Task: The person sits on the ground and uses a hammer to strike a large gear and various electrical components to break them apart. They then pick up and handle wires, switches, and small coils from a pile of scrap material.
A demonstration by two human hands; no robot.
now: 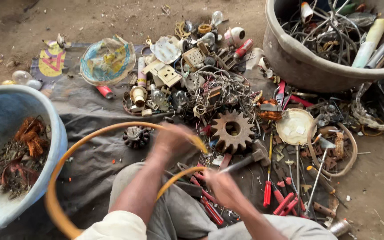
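Note:
A long yellow flexible tube (56, 178) curves in a big loop from the lower left up over my lap. My left hand (172, 140), blurred by motion, is closed on the tube's upper run. My right hand (221, 184) is closed on the tube's other end near my knee. A hammer (258, 156) lies just beyond the right hand with its handle pointing at it; I cannot tell whether that hand touches it. A rusty gear wheel (233, 130) sits right behind both hands.
A blue tub (61, 133) with copper wire stands at left, and a grey tub (290, 62) of cables at top right. Switches, bulbs, wire tangles and red-handled tools (267, 193) cover the dark cloth (90, 115). A small black toothed rotor (135, 137) lies by the tube.

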